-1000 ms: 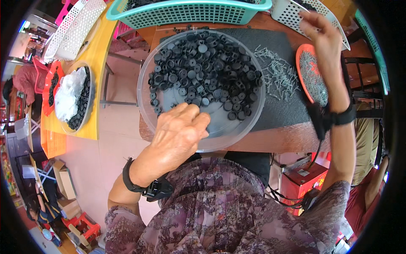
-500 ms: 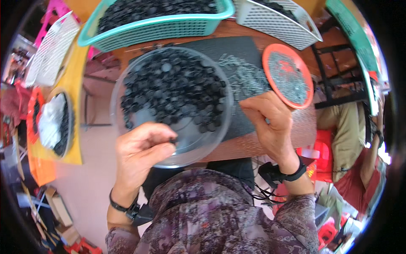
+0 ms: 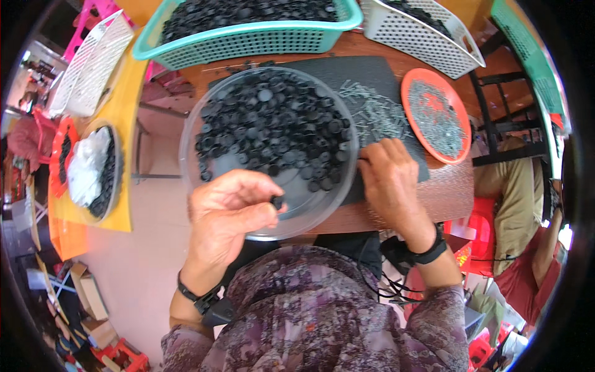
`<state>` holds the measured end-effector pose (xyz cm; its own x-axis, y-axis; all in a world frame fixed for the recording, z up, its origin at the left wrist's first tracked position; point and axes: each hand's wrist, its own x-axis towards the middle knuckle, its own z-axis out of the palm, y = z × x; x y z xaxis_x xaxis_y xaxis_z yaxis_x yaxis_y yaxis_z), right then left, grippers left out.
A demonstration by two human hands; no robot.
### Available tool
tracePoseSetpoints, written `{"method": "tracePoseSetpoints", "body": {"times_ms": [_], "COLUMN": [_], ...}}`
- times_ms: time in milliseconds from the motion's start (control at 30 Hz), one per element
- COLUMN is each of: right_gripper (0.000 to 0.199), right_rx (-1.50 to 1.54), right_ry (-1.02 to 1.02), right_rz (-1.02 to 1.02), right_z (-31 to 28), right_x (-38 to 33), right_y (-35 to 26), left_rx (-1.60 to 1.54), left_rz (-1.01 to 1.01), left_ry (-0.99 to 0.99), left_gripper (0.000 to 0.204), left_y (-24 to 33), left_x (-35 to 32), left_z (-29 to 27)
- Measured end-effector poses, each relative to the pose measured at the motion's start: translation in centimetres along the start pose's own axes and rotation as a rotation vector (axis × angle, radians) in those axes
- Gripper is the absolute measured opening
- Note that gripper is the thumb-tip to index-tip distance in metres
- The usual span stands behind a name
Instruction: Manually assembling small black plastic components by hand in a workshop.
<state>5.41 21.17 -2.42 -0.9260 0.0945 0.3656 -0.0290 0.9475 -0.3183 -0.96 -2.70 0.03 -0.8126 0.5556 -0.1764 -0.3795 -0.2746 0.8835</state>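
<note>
One small black cap point(image 3: 277, 201) sits pinched in our left hand point(image 3: 226, 214), lower centre, over the clear bowl point(image 3: 204, 118); a loose pinch could drop it. Our right hand point(image 3: 390, 180) lies flat, holding nothing, beside loose pins point(image 3: 372, 111) it may scatter.

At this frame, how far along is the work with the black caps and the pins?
Early to midway, apparently. Done: cannot tell; no finished pieces are clearly visible. In hand: the left hand pinches one black cap; the right hand rests on the dark mat by loose pins. Left: the clear bowl holds many caps.
</note>
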Motion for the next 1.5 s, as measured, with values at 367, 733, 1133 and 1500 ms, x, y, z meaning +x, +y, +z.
{"method": "tracePoseSetpoints", "body": {"times_ms": [367, 733, 1133, 1500], "right_gripper": [0.018, 0.019, 0.02, 0.021], "right_rx": [0.319, 1.015, 0.783, 0.771], "right_ry": [0.076, 0.151, 0.221, 0.28], "right_rz": [0.044, -0.045, -0.159, -0.208], "right_z": [-2.6, -1.3, -0.8, 0.2], "right_x": [-0.7, 0.4, 0.5, 0.2], "right_y": [-1.2, -8.1, -8.2, -7.9], "left_rx": [-0.209, -0.18, -0.142, -0.117], "left_rz": [-0.011, -0.032, 0.001, -0.018], "left_ry": [-0.125, -0.051, -0.029, -0.021], "left_gripper": [0.024, 0.027, 0.03, 0.021], "left_y": [-0.7, -0.6, -1.2, -1.1], "left_x": [-0.2, -0.6, -0.5, -0.6], "left_z": [-0.3, 0.7, 0.4, 0.6]}}
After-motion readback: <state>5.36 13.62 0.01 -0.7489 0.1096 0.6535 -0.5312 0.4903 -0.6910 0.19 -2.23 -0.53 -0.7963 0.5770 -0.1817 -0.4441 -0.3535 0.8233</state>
